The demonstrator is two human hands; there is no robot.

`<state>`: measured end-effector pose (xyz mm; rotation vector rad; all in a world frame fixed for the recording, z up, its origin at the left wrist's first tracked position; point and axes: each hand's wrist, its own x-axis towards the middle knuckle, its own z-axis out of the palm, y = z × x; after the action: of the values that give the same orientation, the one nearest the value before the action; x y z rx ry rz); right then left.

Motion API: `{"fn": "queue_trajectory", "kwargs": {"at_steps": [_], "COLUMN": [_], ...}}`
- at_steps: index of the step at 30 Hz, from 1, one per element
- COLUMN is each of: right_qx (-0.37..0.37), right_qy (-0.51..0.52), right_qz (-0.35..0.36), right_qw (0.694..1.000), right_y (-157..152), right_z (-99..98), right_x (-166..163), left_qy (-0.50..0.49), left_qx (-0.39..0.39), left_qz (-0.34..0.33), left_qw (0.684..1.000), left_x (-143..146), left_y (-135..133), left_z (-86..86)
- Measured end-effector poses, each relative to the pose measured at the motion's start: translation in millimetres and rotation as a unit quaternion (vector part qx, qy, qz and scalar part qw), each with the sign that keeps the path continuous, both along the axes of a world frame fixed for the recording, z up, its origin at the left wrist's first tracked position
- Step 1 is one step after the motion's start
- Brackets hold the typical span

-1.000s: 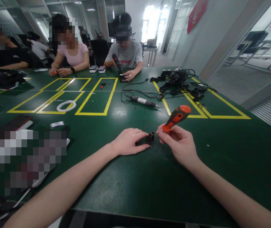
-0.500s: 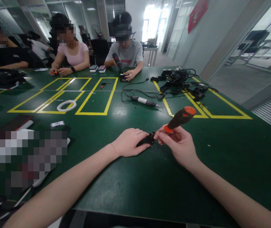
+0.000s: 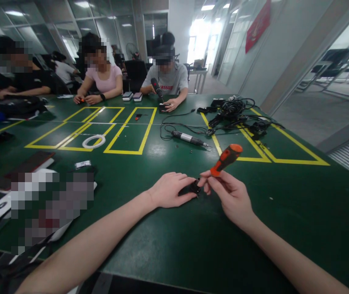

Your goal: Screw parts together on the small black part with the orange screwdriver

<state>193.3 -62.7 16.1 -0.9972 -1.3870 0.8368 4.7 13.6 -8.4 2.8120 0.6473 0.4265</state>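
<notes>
My left hand (image 3: 171,190) rests on the green table and grips a small black part (image 3: 195,186) between thumb and fingers. Much of that part is covered by the fingers, so its kind does not show. Close on its right, my right hand (image 3: 229,192) is closed around a screwdriver (image 3: 227,158) with a black and orange handle. The handle leans up and to the right. Its shaft and tip are hidden behind my fingers. My right fingertips are at the black part's edge; whether they touch it I cannot tell.
An electric screwdriver (image 3: 189,139) with a cord lies beyond my hands. Tangled black cables (image 3: 232,112) sit at the back right. A white ring (image 3: 94,141) lies among yellow tape outlines. A power strip (image 3: 1,204) is on the left. Across the table, a co-worker (image 3: 166,79) handles a black tool.
The camera view has shifted, so the scene sits lower and slightly to the right. The screwdriver handle has tilted a little and moved left; both hands keep their hold.
</notes>
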Motion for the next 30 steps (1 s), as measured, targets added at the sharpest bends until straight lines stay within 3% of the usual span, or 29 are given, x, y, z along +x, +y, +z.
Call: {"fn": "queue_trajectory", "kwargs": {"at_steps": [6,11,16,21,30], "right_qx": [0.003,0.034,0.019,0.023,0.016], "right_qy": [0.030,-0.013,-0.042,-0.005,-0.010], "right_qz": [-0.021,-0.045,-0.025,-0.015,-0.015], "right_qw": [0.999,0.998,0.999,1.000,1.000], "right_y": [-1,-3,-4,-5,-2], "right_z": [-2.6,3.0,8.1,2.7,1.7], "right_x": [-2,-1,0,-4,0], "left_qy": [0.002,0.005,0.009,0.006,-0.009], "left_qx": [-0.011,-0.003,0.016,0.022,-0.011], "left_qz": [-0.001,-0.002,0.004,0.008,-0.013], "left_qw": [1.000,1.000,1.000,1.000,1.000], "left_x": [0,0,0,1,1], "left_y": [-1,-1,-1,-2,1], "left_z": [4.5,5.1,3.0,1.4,4.8]}}
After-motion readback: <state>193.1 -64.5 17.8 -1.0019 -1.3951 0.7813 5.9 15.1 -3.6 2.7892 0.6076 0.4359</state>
